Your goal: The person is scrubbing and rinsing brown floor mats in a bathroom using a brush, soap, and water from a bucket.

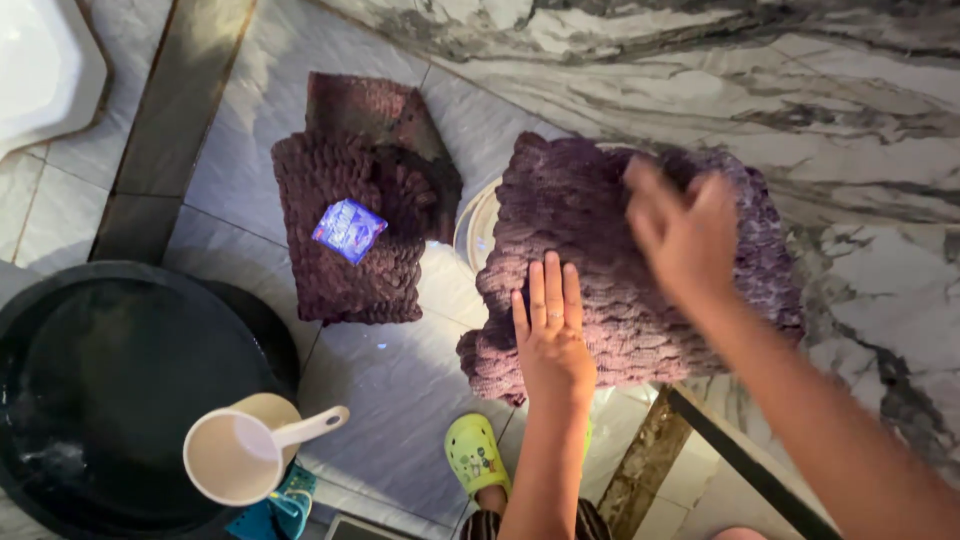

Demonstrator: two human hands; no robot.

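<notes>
A thick purple knitted mat [600,215] lies draped over a pale round basin [476,222] on the marble floor. My left hand [550,335] rests flat on the mat's near edge, fingers together and pointing away from me. My right hand [685,235] is spread on the mat's far right part and looks blurred from motion. Neither hand grips anything. A second, darker knitted mat [350,180] lies on the floor to the left, with a small blue and white sachet [348,230] on top of it.
A large black tub [120,380] with water stands at the lower left, with a beige scoop mug [245,450] at its rim. My foot in a yellow-green clog [475,455] stands on the tiles. A white fixture [40,65] sits top left. A dark threshold strip [720,450] runs lower right.
</notes>
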